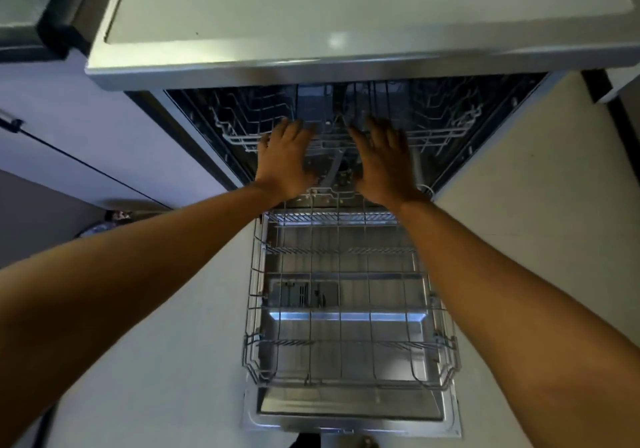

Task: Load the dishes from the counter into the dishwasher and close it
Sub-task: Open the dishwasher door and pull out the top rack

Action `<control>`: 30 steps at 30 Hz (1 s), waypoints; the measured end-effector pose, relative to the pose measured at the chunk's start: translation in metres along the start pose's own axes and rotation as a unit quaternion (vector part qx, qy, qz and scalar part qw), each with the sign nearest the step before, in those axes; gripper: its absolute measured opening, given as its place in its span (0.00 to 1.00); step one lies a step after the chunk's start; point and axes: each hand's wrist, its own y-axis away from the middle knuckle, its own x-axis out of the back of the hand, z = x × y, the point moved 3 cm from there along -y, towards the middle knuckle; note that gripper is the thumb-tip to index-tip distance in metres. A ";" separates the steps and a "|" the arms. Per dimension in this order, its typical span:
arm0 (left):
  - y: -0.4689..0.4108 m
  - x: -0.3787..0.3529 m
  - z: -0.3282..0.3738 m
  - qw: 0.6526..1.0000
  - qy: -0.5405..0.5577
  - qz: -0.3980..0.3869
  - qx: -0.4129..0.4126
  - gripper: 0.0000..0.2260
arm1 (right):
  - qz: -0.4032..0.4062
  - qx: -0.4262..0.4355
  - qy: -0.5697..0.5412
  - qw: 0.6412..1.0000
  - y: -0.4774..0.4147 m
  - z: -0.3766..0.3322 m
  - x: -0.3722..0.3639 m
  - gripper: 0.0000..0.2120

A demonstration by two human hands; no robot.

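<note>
Here we are logging a dishwasher (512, 101), front-opening, with its mouth facing us. Its door (346, 407) is lying flat, hinged at the tub and pointing toward our feet, steel inner face up. The lower rack (251, 350) is sitting out over the door, its long axis running from the tub toward us. Through its wires we are seeing the door's steel face and the detergent dispenser (303, 293). The upper rack (235, 137) is sitting inside the tub, under the pale worktop (346, 4), its front rail running left to right.

We are reaching both arms over the lower rack. The left hand (284, 160) and right hand (384, 167) are hovering side by side at the middle of the upper rack's front rail, palms down, fingers straight and spread, gripping nothing. Blur is keeping us from telling whether the fingertips are touching the wire. Nor can we tell what the upper rack is holding, as the tub is too dark.
</note>
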 end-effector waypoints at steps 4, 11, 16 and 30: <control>-0.037 -0.016 -0.019 0.991 -0.088 -0.099 0.017 0.29 | -0.074 -0.053 0.033 0.995 -0.028 0.013 -0.015 0.45; -0.060 -0.012 -0.014 0.981 -0.087 -0.160 0.066 0.25 | -0.081 -0.083 0.065 0.991 -0.040 0.011 -0.017 0.28; -0.054 -0.017 -0.015 0.981 -0.074 -0.170 0.061 0.33 | -0.113 -0.113 0.044 0.986 -0.038 0.012 -0.003 0.27; 0.076 -0.036 0.013 0.984 -0.065 -0.145 0.085 0.33 | -0.197 -0.114 0.030 0.973 0.085 -0.017 -0.002 0.27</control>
